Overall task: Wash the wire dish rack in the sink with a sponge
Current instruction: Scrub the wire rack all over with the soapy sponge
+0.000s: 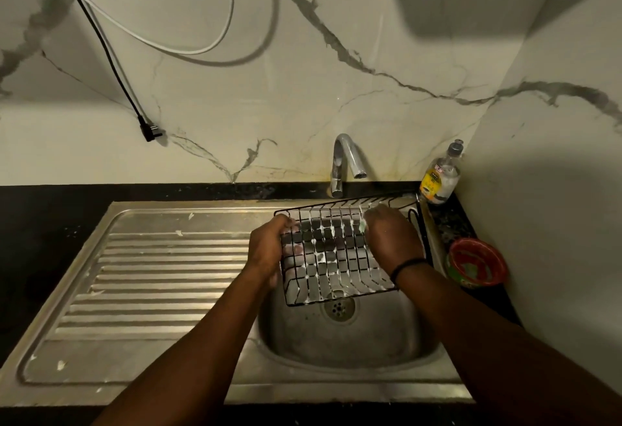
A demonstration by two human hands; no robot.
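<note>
A black wire dish rack [331,257] flecked with white foam is held tilted over the steel sink basin [353,338]. My left hand [267,249] grips its left edge, fingers curled through the wires. My right hand [390,240] lies on the rack's upper right part and holds a pale green sponge [363,225], of which only a small corner shows past the fingers. A black band circles the right wrist.
A chrome tap [343,163] stands behind the basin, with no water visible. A dish soap bottle [441,176] sits in the right corner, a red bowl [476,262] beside the sink. The ribbed drainboard [161,284] lies left. A black plug [149,132] dangles on the wall.
</note>
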